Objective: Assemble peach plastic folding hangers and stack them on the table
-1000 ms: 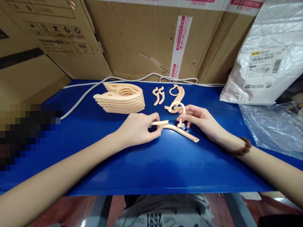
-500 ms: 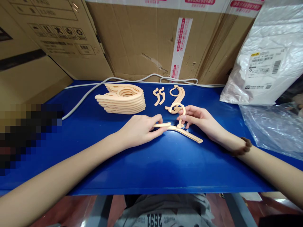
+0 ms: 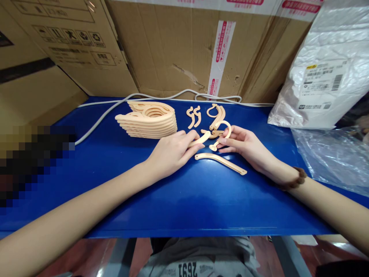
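Observation:
Between thumb and fingers, my left hand (image 3: 177, 152) pinches a beige plastic hanger arm (image 3: 205, 136), whose free end points right. My right hand (image 3: 245, 144) is closed on a beige hanger hook (image 3: 230, 129), its round base (image 3: 213, 147) hanging down to the left, close to the arm's tip but apart from it. Below both hands a second hanger arm (image 3: 220, 160) lies loose on the blue table (image 3: 184, 204). Behind the hands are two small curved pieces (image 3: 196, 116) and a few more hanger parts (image 3: 217, 115), partly hidden by the held hook.
A neat stack of beige folded hangers (image 3: 147, 125) sits behind my left hand. Along the back run a grey cable (image 3: 161, 97) and cardboard boxes (image 3: 173, 50). A white plastic parcel (image 3: 319, 77) and clear plastic wrap (image 3: 325, 154) lie at the right.
The hook's base has come up and left, off the loose arm. The arm in my left hand has turned and tilted upward. The loose arm stays where it lay, now fully exposed.

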`<state>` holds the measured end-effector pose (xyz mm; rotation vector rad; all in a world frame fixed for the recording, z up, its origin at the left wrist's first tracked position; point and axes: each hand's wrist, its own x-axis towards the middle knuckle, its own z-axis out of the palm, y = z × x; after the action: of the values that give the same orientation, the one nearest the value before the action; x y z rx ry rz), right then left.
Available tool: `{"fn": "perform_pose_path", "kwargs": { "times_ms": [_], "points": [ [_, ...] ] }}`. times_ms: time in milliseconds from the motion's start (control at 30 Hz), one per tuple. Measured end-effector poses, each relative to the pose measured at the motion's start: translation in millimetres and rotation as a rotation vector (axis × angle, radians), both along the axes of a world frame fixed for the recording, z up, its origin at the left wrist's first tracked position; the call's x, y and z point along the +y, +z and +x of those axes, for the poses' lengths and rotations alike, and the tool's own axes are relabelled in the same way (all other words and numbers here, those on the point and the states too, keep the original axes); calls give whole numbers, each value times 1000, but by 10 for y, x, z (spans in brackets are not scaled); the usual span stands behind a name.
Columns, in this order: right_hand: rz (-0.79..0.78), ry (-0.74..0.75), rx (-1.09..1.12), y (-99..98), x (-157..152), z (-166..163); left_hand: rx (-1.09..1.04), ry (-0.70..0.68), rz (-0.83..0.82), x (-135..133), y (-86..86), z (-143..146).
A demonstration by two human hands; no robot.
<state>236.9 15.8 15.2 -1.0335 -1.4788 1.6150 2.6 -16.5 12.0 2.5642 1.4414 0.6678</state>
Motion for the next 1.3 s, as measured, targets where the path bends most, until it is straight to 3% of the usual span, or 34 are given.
{"fn": "perform_pose_path", "kwargs": {
  "times_ms": [1300],
  "points": [
    [33, -69, 4, -18, -15, 26, -13, -154, -13, -13, -63, -10]
  ]
}}
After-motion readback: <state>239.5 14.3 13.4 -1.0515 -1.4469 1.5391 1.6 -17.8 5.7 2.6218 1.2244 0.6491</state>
